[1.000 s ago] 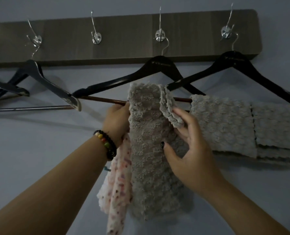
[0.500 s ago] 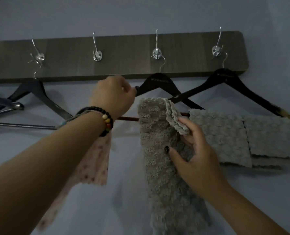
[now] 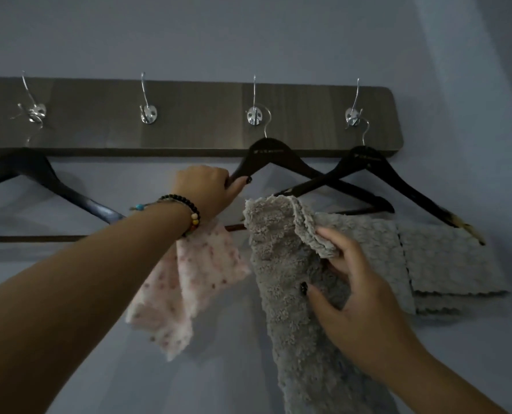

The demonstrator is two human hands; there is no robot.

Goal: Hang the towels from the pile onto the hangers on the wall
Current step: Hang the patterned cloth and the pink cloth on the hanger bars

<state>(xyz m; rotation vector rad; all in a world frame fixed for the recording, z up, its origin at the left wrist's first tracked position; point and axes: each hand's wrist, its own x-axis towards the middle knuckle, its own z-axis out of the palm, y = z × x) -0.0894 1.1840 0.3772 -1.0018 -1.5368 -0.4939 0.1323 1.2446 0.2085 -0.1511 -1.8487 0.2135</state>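
A dark wooden rack [image 3: 189, 115] with several metal hooks is fixed to the wall. A black hanger [image 3: 266, 156] hangs from the third hook. My left hand [image 3: 207, 186] grips its left shoulder. A grey fluffy towel [image 3: 284, 264] is draped over that hanger's lower bar. My right hand [image 3: 353, 294] pinches the towel's folded upper edge, thumb on its front. A pink speckled towel [image 3: 189, 282] hangs below my left wrist; what holds it is hidden. Another black hanger [image 3: 365, 162] on the fourth hook carries a pale grey towel [image 3: 428, 258].
A bare black hanger [image 3: 39, 174] hangs from the first hook at the left, with its bar running along the wall. The second hook [image 3: 148, 113] holds nothing. The plain wall continues above and to the right of the rack.
My left hand let go of the grey towel's side and rose to grip the hanger's left shoulder. The pink towel swung left with it. The view tilted upward.
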